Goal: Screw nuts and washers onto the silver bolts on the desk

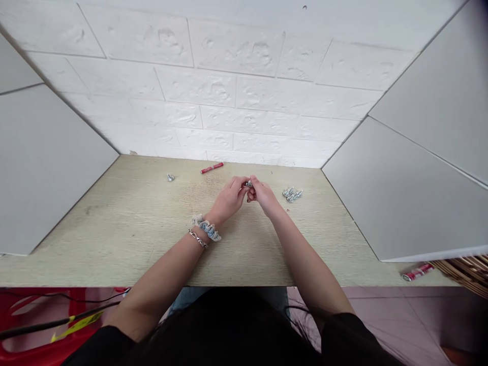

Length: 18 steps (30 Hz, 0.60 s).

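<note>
In the head view, my left hand [231, 196] and my right hand [263, 195] meet over the middle of the table. Between their fingertips is a small shiny metal screw [248, 184], partly hidden by the fingers. Both hands are closed in a pinch on it. Right of my right hand lies a small pile of similar silver screws [293, 194] with wide round heads. A single screw [170, 177] rests alone on the table to the left of my left hand.
A red marker-like tube [212, 168] lies near the back wall. Another red tube [418, 272] and a wicker basket [467, 272] are at the table's [152, 239] right front edge. Grey panels [423, 188] stand on both sides. A red chair [36, 325] shows at lower left.
</note>
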Available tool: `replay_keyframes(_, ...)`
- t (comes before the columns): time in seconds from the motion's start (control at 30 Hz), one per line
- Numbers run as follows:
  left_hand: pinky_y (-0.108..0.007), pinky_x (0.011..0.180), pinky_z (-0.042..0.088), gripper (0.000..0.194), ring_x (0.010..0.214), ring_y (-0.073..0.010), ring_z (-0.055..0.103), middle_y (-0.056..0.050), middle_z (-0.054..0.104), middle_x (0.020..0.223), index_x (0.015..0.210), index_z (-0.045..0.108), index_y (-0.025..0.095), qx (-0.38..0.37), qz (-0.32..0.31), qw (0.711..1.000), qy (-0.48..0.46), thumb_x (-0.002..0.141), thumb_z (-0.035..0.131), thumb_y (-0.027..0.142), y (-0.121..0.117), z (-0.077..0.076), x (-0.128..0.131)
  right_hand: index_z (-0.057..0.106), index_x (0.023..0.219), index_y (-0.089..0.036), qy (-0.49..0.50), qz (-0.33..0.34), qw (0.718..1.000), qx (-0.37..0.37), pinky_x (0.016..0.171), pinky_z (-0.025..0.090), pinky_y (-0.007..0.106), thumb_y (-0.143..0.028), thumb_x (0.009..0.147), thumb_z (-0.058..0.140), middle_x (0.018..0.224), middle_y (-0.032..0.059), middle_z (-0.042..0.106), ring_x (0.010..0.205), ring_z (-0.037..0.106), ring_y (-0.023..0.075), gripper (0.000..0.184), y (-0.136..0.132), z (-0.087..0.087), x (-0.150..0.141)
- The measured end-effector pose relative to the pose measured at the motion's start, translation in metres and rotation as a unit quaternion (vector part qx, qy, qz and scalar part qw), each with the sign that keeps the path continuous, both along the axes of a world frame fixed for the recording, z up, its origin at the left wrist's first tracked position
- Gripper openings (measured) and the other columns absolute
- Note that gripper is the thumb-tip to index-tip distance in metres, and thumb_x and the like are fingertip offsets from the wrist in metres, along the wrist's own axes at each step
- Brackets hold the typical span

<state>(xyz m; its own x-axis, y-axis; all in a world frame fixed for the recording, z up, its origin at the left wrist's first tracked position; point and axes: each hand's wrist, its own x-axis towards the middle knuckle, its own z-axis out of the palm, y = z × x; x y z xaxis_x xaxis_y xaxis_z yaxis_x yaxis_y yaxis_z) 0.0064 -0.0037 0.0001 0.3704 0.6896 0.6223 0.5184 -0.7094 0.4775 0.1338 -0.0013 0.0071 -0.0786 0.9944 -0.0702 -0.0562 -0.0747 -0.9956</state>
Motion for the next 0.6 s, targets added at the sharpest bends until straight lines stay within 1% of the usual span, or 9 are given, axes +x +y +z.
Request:
replay_keyframes(0.07,-0.029,0.079,0.043,0.02,0.09,-0.0154,0.052,-0.006,0.056,0.095,0.106,0.046,0.017,0.003,0.001,1.0,-0.002,0.087,0.039,0.019,0.0007,-0.0003,-0.0003,0.041,0.055,-0.019,0.021,0.001,1.0,-0.005,0.049,0.039,0.024,-0.06,0.072,0.048,0.047,-0.0035,0.04,0.043,0.041,0.0079,0.046,0.0007,0.0001,-0.0003)
replay_keyframes(0.13,-0.029,0.079,0.043,0.02,0.09,-0.0152,0.052,-0.006,0.056,0.096,0.105,0.047,0.017,0.009,0.005,1.0,-0.009,0.087,0.039,0.018,0.0017,-0.0009,-0.0005,0.045,0.063,-0.019,0.041,0.004,0.999,-0.014,0.05,0.039,0.023,-0.053,0.071,0.052,0.051,-0.0044,0.045,0.045,0.044,0.0076,0.036,0.0013,0.0004,-0.0003)
replay_keyframes(0.2,-0.029,0.078,0.043,0.019,0.09,-0.0151,0.052,-0.006,0.056,0.096,0.105,0.047,0.018,0.01,0.01,1.0,-0.016,0.087,0.039,0.019,0.0025,-0.0015,-0.0006,0.045,0.071,-0.02,0.056,0.007,0.998,-0.014,0.052,0.039,0.022,-0.044,0.069,0.056,0.057,-0.0051,0.05,0.05,0.048,0.0078,0.026,0.0014,0.0014,0.0003)
replay_keyframes(0.27,-0.029,0.078,0.043,0.018,0.09,-0.0152,0.052,-0.006,0.056,0.095,0.104,0.046,0.018,0.009,0.014,1.0,-0.018,0.087,0.04,0.019,0.0028,-0.002,-0.0005,0.043,0.073,-0.021,0.057,0.0,0.998,-0.006,0.053,0.039,0.021,-0.039,0.067,0.056,0.062,-0.0057,0.055,0.056,0.052,0.0082,0.023,0.0013,0.0025,0.0015)
replay_keyframes(0.3,-0.029,0.077,0.043,0.018,0.09,-0.0153,0.052,-0.006,0.056,0.094,0.104,0.046,0.018,0.009,0.014,1.0,-0.017,0.087,0.04,0.02,0.0028,-0.0022,-0.0004,0.043,0.073,-0.021,0.052,-0.012,0.999,-0.002,0.053,0.039,0.02,-0.039,0.068,0.055,0.064,-0.0057,0.056,0.057,0.053,0.0083,0.022,0.0014,0.0026,0.0022)
replay_keyframes(0.37,-0.029,0.078,0.043,0.018,0.09,-0.0155,0.052,-0.006,0.056,0.094,0.104,0.046,0.017,0.011,0.014,1.0,-0.015,0.087,0.04,0.021,0.0023,-0.0023,0.0,0.044,0.072,-0.021,0.03,-0.04,0.999,-0.002,0.051,0.039,0.021,-0.047,0.072,0.049,0.063,-0.0043,0.056,0.055,0.052,0.0087,0.026,0.0023,0.0015,0.0035)
replay_keyframes(0.43,-0.029,0.078,0.043,0.019,0.09,-0.0157,0.052,-0.006,0.056,0.094,0.105,0.046,0.017,0.013,0.01,1.0,-0.011,0.088,0.039,0.022,0.0016,-0.0023,0.0004,0.045,0.066,-0.02,0.003,-0.048,0.999,-0.012,0.049,0.039,0.023,-0.058,0.075,0.041,0.057,-0.002,0.053,0.049,0.05,0.0093,0.04,0.0038,-0.0015,0.0042)
replay_keyframes(0.5,-0.03,0.078,0.043,0.019,0.089,-0.0159,0.052,-0.006,0.056,0.094,0.105,0.046,0.017,0.011,0.005,1.0,-0.003,0.088,0.038,0.022,0.0011,-0.0023,0.0007,0.044,0.057,-0.019,-0.011,-0.029,0.999,-0.019,0.048,0.039,0.025,-0.066,0.073,0.038,0.049,-0.001,0.048,0.045,0.046,0.0095,0.05,0.005,-0.0045,0.0042)
replay_keyframes(0.6,-0.03,0.078,0.043,0.02,0.088,-0.0161,0.052,-0.006,0.055,0.093,0.105,0.046,0.017,0.008,0.0,1.0,0.005,0.088,0.038,0.021,0.0012,-0.0023,0.0008,0.042,0.051,-0.019,0.005,0.0,1.0,-0.023,0.048,0.04,0.026,-0.067,0.069,0.044,0.044,-0.002,0.042,0.043,0.042,0.0086,0.052,0.0049,-0.0057,0.0034)
